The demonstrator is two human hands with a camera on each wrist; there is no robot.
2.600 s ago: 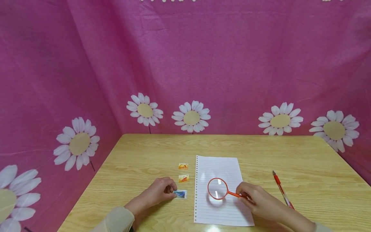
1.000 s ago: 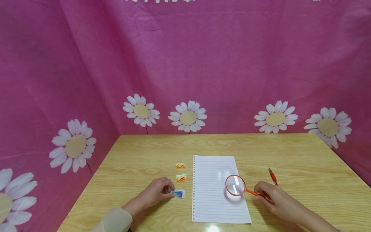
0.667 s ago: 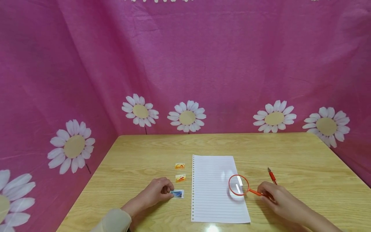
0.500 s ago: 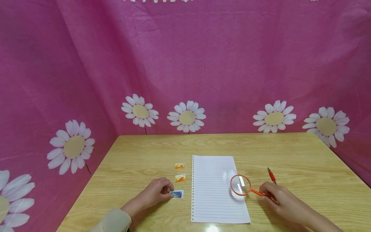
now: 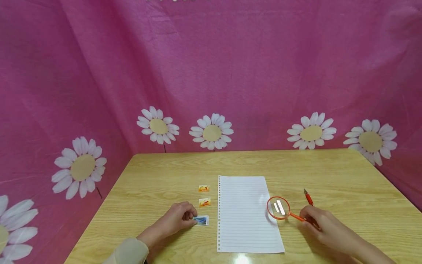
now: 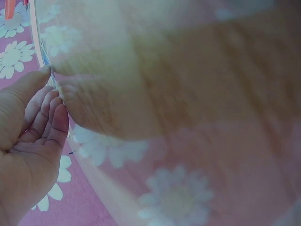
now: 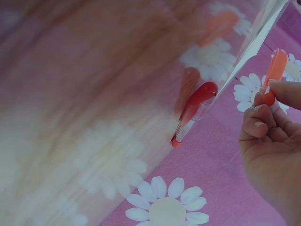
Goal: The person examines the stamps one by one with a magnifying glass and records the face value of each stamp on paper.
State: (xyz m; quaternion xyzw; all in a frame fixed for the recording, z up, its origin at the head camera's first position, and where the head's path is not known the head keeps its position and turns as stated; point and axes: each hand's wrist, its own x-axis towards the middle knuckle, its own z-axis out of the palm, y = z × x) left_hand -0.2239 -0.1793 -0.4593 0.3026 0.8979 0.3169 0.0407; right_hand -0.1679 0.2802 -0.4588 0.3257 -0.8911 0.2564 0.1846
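As the left hand [image 5: 176,219] is closed, fingers curled, on the blue stamp [image 5: 202,220], above the right edge of the paper [image 5: 245,216] the magnifying glass [image 5: 278,208] is pinched by the right hand [image 5: 324,226], its positioning seemingly the present step, steady control needed next.

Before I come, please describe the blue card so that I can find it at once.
On the wooden table, left of the lined paper, lies a column of three cards. The blue card is the nearest, touched by the left hand. Its picture is blue; both others are yellow.
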